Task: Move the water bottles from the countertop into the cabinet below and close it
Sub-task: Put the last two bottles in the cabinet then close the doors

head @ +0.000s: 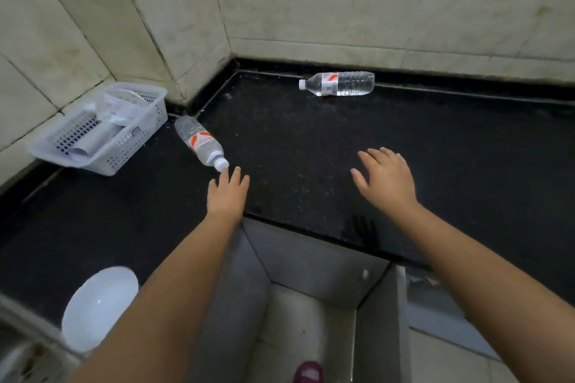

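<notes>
1. Two clear plastic water bottles with white caps and red-and-white labels lay on their sides on the speckled black stone countertop (311, 149).
2. The near bottle (200, 142) lay at the left, just beside the corner of the tiled wall, its cap pointing toward the person and its base toward the white perforated plastic basket (102, 130).
3. The far bottle (337, 83) lay along the back edge of the counter, close to the pale tiled wall (373, 3), cap pointing left; it was well apart from both hands.
4. The left hand (228, 193) reached forward over the counter, fingers straight and together, holding nothing; its fingertips (231, 172) were right at the near bottle's white cap, and I could not tell whether they touched it.
5. The right hand (385, 179) hovered palm-down above the counter, fingers spread and relaxed, gripping nothing.
6. Below the counter's front edge, between the two forearms, the grey cabinet (311, 261) stood with its doors swung open, and no bottle was visible inside.
7. A white round bowl (99, 308) sat on the counter at the lower left; the basket held pale items too blurred to name.
</notes>
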`<state>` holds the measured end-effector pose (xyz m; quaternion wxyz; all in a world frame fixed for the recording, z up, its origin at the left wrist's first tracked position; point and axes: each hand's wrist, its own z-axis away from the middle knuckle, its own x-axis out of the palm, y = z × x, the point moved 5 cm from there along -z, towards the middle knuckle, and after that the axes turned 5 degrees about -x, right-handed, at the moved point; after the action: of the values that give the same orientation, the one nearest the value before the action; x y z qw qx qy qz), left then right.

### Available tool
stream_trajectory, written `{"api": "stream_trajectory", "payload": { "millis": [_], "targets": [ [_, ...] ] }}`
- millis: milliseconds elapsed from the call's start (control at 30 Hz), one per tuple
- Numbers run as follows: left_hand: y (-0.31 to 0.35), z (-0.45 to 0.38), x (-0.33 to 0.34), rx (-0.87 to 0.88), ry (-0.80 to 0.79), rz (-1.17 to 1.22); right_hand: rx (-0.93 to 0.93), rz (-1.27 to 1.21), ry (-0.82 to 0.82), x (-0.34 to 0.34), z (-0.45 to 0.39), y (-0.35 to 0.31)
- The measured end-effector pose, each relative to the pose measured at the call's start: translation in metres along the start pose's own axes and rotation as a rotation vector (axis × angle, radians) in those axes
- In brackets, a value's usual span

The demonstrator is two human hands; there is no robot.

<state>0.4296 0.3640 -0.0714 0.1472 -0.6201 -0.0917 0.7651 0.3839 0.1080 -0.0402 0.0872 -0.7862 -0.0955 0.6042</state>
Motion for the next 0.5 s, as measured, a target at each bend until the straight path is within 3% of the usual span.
{"api": "stream_trajectory", "payload": {
  "millis": [267, 400, 500],
  "targets": [
    [-0.012, -0.103, 0.012, 0.299, -0.026, -0.455, 0.087, 0.005, -0.091, 0.051, -0.082, 0.0],
    [-0.02, -0.124, 0.016, 0.412, -0.037, -0.496, 0.069, -0.013, -0.104, 0.074, -0.115, -0.007],
    [-0.014, -0.137, -0.015, 0.457, 0.081, -0.473, 0.068, 0.012, -0.155, 0.084, -0.143, -0.005]
  ]
}}
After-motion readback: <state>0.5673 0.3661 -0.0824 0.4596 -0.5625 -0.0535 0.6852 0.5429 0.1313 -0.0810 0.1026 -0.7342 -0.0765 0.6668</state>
